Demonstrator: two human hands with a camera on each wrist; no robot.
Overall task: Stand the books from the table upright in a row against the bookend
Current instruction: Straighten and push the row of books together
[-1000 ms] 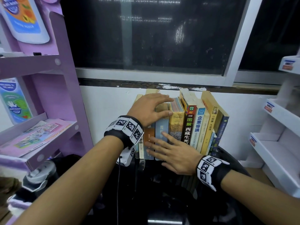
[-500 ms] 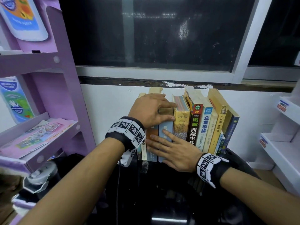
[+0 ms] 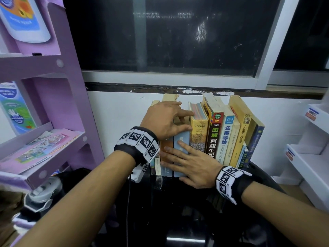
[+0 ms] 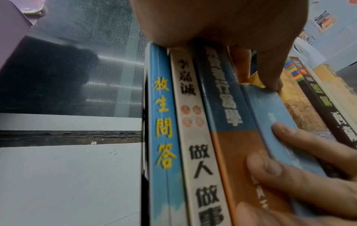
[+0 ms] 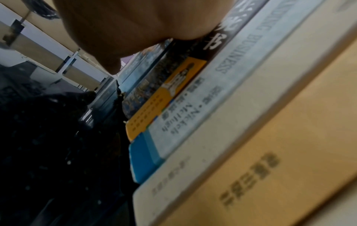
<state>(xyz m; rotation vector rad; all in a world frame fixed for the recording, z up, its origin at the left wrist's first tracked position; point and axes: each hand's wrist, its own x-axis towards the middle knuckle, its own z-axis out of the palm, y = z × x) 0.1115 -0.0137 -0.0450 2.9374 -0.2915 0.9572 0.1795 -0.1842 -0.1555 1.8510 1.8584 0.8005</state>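
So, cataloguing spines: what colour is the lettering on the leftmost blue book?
Yellow lettering on the leftmost blue book; left wrist view.

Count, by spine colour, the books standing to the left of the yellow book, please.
Blue: 2, the blue book with yellow letters and the light blue book
White: 1, the white book
Dark blue over orange: 1, the two-colour book
Total: 4
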